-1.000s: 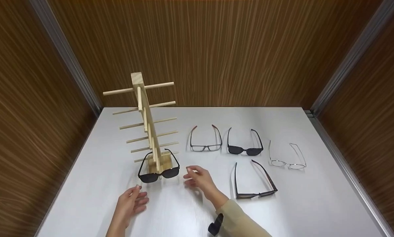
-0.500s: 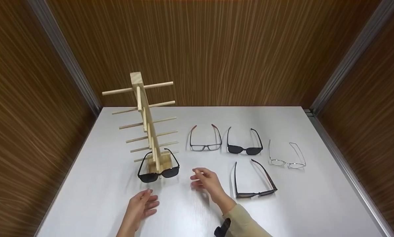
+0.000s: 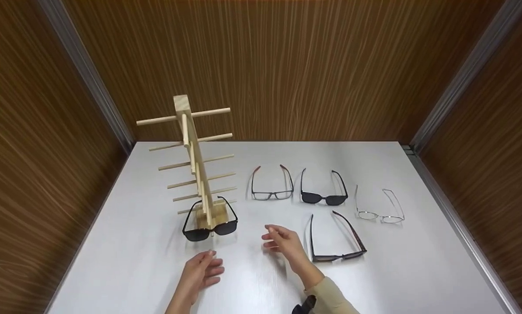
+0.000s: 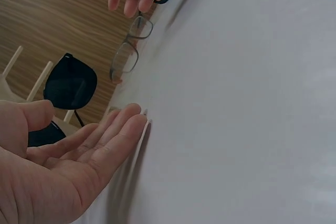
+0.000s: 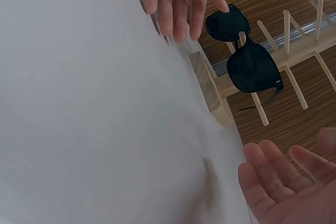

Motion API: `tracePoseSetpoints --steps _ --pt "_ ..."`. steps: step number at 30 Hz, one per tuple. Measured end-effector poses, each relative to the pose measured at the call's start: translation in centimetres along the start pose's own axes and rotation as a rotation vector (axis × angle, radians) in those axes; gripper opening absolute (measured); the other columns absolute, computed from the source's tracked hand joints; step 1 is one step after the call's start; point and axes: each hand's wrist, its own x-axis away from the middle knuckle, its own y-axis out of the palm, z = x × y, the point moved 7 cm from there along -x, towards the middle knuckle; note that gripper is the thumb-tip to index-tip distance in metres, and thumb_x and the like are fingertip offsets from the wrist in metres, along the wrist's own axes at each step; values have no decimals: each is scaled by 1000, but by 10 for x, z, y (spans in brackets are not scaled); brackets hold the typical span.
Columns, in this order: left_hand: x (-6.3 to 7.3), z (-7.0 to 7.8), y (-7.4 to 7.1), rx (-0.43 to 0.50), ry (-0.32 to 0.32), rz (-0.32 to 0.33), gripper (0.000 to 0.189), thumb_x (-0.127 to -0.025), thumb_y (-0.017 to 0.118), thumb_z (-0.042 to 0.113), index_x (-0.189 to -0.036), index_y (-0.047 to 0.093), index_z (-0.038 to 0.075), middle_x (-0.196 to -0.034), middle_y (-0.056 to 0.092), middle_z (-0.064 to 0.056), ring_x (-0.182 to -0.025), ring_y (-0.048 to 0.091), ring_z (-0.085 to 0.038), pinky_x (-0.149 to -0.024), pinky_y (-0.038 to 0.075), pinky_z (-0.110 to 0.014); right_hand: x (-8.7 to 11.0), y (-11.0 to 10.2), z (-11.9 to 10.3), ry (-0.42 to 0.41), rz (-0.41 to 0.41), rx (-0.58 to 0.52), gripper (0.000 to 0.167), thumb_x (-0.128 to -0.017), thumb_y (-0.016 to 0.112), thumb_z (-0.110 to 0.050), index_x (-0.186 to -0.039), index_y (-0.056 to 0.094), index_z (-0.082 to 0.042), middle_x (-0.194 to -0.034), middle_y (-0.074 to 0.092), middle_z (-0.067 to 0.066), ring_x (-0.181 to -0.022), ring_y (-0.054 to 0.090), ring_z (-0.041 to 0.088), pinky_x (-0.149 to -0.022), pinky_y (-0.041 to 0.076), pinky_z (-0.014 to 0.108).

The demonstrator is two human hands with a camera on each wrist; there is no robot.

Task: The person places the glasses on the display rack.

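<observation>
Dark sunglasses (image 3: 211, 231) hang on the lowest front peg of a wooden glasses stand (image 3: 181, 104), their temples reaching back past the post. My left hand (image 3: 198, 272) is just in front of them, fingers relaxed and holding nothing. To the right of the sunglasses my right hand (image 3: 288, 244) hovers with loosely bent fingers and nothing in its grasp. Closest to that hand lie brown-framed glasses (image 3: 339, 258), temples spread out. In the right wrist view the sunglasses (image 5: 254, 66) sit over a peg, above the stand's base (image 5: 210, 90).
Further back on the white table (image 3: 261, 152) lie clear glasses with red temple tips (image 3: 272, 195), another pair of dark sunglasses (image 3: 324, 199) and thin wire-rimmed glasses (image 3: 381, 217). Wood-grain panels (image 3: 261, 69) wall in the back and sides. The stand's bare pegs (image 3: 211, 113) stick out sideways.
Both hands have drifted to the right, away from the stand, the left one passing in front of the hanging sunglasses. The stand and all the glasses keep their places.
</observation>
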Motion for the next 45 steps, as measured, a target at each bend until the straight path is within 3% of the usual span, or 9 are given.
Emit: tracePoseSetpoints --steps 13,26,31,32,38,39,42,45 --pt "-2 4 31 -5 52 -73 56 -95 52 35 -131 40 -6 -108 64 -17 -88 65 -22 -72 55 -39 30 -33 -11 -12 39 25 54 -95 53 -34 -128 47 8 -107 64 20 -94 63 33 -81 52 40" --pt "-7 3 74 -36 34 -127 53 -95 51 39 -128 47 -3 -107 64 -15 -87 66 -24 -69 55 -37 51 -70 -20 -76 125 -39 49 -96 52 -29 -127 48 9 -109 62 23 -95 63 33 -82 51 42" --pt "-7 2 95 -50 58 -166 52 -95 51 38 -126 49 -3 -106 65 -15 -88 66 -25 -69 56 -38 60 -90 -22 -145 174 -76 44 -96 52 -24 -124 49 10 -106 64 21 -90 66 29 -78 53 43" --pt "-7 2 99 -51 66 -172 51 -95 51 38 -125 49 -3 -105 65 -15 -88 66 -25 -68 56 -38 56 -98 -14 -203 156 -101 42 -96 53 -25 -123 51 8 -106 65 19 -90 66 27 -78 53 42" --pt "-10 2 119 -52 105 -185 48 -95 52 36 -121 52 -4 -100 67 -12 -85 67 -25 -66 56 -37 67 -129 -21 -347 221 -99 39 -96 53 -23 -119 54 9 -103 66 19 -87 67 28 -73 55 37" --pt "-10 2 122 -59 110 -185 47 -95 52 35 -120 53 -4 -100 67 -11 -85 67 -25 -66 56 -37 74 -132 -29 -332 259 -81 39 -96 52 -21 -118 52 12 -101 66 21 -86 67 30 -72 55 38" --pt "-13 5 131 -88 123 -194 45 -95 52 35 -119 54 -3 -98 67 -10 -84 67 -25 -66 56 -36 72 -156 -17 -426 221 -123 32 -98 47 -13 -119 53 10 -102 66 21 -87 67 29 -71 55 33" --pt "-15 8 141 -117 136 -209 43 -95 52 34 -119 55 -2 -98 67 -10 -85 67 -25 -67 56 -37 76 -170 -15 -438 254 -128 31 -98 47 -13 -119 54 9 -102 66 19 -86 67 27 -71 55 32"
